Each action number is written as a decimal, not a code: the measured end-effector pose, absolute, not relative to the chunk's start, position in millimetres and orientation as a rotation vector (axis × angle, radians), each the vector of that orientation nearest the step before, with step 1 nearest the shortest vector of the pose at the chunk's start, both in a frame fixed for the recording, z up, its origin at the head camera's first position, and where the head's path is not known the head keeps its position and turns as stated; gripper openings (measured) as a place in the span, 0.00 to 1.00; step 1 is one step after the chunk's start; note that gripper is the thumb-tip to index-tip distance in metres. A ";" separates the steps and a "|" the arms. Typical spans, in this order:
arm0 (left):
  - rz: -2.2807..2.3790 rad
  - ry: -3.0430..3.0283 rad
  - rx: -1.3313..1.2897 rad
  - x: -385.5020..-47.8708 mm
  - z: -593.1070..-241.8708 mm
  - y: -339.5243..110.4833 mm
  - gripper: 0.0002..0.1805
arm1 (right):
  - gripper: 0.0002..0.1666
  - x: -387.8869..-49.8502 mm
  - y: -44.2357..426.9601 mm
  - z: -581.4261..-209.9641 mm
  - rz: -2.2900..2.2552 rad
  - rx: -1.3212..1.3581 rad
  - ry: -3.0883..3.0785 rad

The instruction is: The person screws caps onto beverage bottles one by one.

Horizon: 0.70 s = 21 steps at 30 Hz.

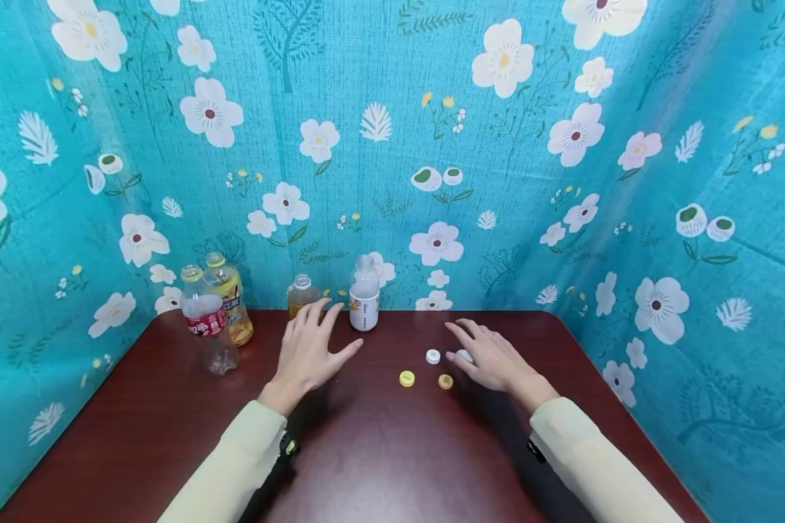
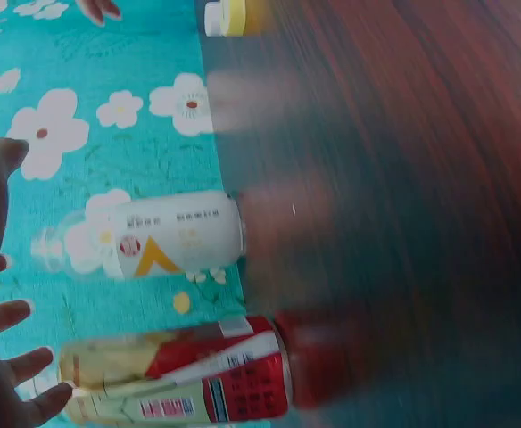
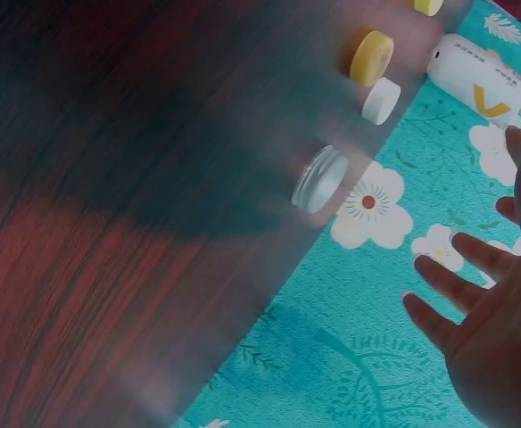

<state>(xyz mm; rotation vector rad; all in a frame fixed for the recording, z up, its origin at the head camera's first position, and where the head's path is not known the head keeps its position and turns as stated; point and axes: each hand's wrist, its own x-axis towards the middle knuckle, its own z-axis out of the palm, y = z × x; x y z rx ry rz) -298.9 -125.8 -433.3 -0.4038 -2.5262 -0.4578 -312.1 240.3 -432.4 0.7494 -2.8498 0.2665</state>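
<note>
My left hand hovers over the table with fingers spread, in front of a bottle with amber contents that it partly hides. Just right of that hand stands a capless white-labelled bottle, also in the left wrist view. My right hand, fingers spread and holding nothing, is above a pale cap that it partly covers. A white cap, a yellow cap and a brownish-yellow cap lie to its left. The right wrist view shows a silvery lid near that hand.
Two capless bottles stand close together at the back left, one with a red label, the other with a yellow label. A blue flowered cloth hangs behind and beside the dark red table.
</note>
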 end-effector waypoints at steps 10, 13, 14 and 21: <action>-0.736 -2.298 -0.242 -298.5 -431.2 -160.4 0.40 | 0.47 -329.9 242.2 -438.6 0.381 0.915 -2.867; -0.804 -2.294 -0.175 -300.5 -431.1 -166.5 0.44 | 0.46 -334.2 236.9 -440.3 0.400 0.922 -2.885; -0.830 -2.294 -0.156 -301.9 -431.3 -167.5 0.46 | 0.45 -335.7 234.7 -440.6 0.405 0.919 -2.895; -0.978 -2.295 -0.084 -318.0 -435.5 -168.0 0.58 | 0.41 -348.0 223.7 -448.4 0.371 0.919 -2.918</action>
